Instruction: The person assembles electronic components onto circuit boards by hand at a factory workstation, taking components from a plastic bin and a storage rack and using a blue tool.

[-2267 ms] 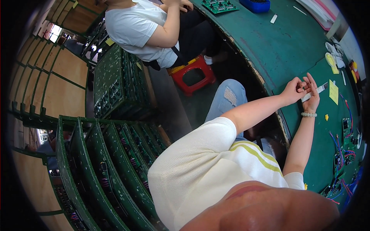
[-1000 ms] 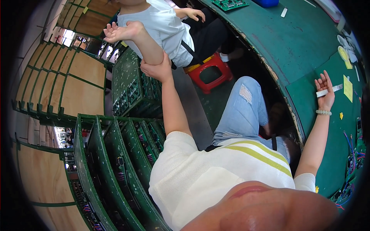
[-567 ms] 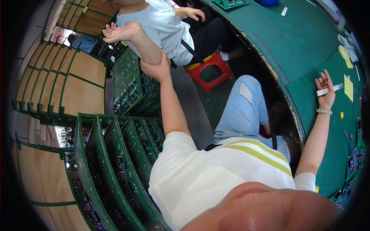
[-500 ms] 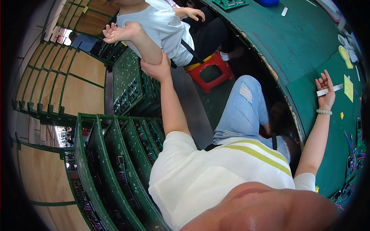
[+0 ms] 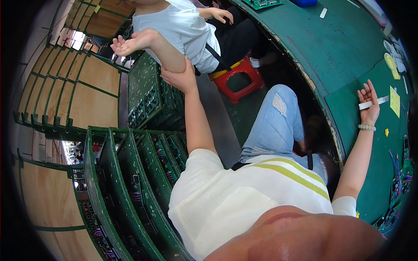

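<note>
My left hand (image 5: 180,78) is closed around another person's arm near the elbow. That person's forearm (image 5: 167,53) is raised and bent back, with the palm up and the fingers loosely curled. On the green work table at the right, my right hand (image 5: 369,106) lies palm up with its fingers partly curled. Across it sits a flat white strip with a grey metallic end (image 5: 383,99), held at the base of the fingers. A beaded bracelet (image 5: 367,127) circles my right wrist. Beside this hand lies a yellow paper note (image 5: 394,102).
Green racks (image 5: 126,174) of circuit boards stand close at my left, with a green stack (image 5: 146,87) beyond. The other person sits on a red stool (image 5: 239,82). Wired boards (image 5: 394,195) lie at the table's right. A circuit board (image 5: 262,3) rests on its far end.
The other person's raised hand has shifted slightly to the left, with my left hand still around the arm. My right hand and the white strip have hardly moved.
</note>
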`<state>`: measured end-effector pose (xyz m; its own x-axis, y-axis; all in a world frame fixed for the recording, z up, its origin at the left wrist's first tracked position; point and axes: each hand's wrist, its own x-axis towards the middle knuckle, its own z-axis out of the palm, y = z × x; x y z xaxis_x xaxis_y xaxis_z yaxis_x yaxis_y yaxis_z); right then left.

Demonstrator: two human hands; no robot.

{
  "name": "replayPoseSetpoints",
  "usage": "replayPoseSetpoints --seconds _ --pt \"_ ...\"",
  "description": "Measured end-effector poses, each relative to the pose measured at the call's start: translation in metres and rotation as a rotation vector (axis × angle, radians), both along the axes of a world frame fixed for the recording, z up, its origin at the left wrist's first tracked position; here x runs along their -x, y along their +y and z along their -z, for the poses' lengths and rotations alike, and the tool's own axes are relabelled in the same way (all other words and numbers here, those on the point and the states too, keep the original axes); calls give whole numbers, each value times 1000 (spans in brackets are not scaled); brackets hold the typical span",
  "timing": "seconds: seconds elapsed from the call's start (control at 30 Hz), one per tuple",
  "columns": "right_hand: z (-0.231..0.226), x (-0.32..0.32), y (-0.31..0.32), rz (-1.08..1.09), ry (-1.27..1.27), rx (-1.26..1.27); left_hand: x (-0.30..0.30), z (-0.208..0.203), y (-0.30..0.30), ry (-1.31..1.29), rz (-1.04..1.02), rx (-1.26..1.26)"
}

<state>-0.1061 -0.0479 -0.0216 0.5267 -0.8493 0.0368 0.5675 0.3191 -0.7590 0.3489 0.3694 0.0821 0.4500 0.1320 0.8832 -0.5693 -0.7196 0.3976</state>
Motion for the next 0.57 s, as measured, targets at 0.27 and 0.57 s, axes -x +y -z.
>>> replayPoseSetpoints --seconds 0.27,0.57 --pt "-6 -3 6 12 10 0 3 10 -3 96 55 126" --pt "-3 -4 4 -3 0 -12 3 46 -5 -15 35 55"
